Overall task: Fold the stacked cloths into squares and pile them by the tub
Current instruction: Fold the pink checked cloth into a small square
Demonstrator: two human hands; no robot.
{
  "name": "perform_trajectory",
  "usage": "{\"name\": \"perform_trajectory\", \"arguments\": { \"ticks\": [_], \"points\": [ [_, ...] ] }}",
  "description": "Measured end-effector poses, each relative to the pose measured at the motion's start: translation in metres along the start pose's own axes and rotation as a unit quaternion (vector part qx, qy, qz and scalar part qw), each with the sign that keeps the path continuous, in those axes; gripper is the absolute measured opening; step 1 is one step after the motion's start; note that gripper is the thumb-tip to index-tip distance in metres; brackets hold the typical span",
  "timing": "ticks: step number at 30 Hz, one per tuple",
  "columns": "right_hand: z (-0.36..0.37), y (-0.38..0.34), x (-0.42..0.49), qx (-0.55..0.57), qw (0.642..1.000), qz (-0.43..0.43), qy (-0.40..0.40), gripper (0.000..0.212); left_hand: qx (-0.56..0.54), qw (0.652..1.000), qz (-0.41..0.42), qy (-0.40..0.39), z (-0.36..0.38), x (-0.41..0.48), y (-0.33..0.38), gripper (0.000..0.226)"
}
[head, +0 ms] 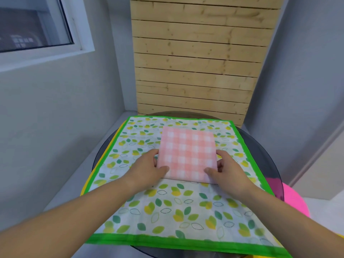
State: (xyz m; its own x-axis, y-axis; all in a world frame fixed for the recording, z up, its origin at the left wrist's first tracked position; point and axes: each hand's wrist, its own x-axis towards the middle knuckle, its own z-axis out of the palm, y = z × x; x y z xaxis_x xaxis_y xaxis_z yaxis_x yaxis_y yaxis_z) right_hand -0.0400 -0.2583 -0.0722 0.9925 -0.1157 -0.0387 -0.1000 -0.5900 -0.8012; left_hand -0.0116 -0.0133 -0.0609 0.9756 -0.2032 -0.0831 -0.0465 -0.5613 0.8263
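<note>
A pink-and-white checked cloth point(188, 153), folded into a square, lies on top of a flat, unfolded leaf-print cloth with a green border point(167, 207). A yellow cloth edge point(87, 181) shows under the leaf-print one at the left. My left hand point(149, 164) grips the pink square's near left corner, thumb on top and fingers under the edge. My right hand point(227, 168) grips its near right corner the same way. A bright pink tub point(296, 200) sits low at the right, partly seen through the glass table.
The cloths rest on a round dark glass table point(264, 149) in a corner. Grey walls stand close on the left and right, a wooden slatted panel point(197, 58) is behind, and a window point(35, 25) is at the upper left.
</note>
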Motion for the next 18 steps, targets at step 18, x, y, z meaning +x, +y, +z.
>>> {"name": "perform_trajectory", "arguments": {
  "ticks": [18],
  "points": [
    [-0.009, -0.015, 0.002, -0.136, 0.986, 0.015, -0.099, 0.064, 0.199, 0.976, -0.056, -0.067, 0.004, 0.017, 0.014, 0.034]
  ]
}}
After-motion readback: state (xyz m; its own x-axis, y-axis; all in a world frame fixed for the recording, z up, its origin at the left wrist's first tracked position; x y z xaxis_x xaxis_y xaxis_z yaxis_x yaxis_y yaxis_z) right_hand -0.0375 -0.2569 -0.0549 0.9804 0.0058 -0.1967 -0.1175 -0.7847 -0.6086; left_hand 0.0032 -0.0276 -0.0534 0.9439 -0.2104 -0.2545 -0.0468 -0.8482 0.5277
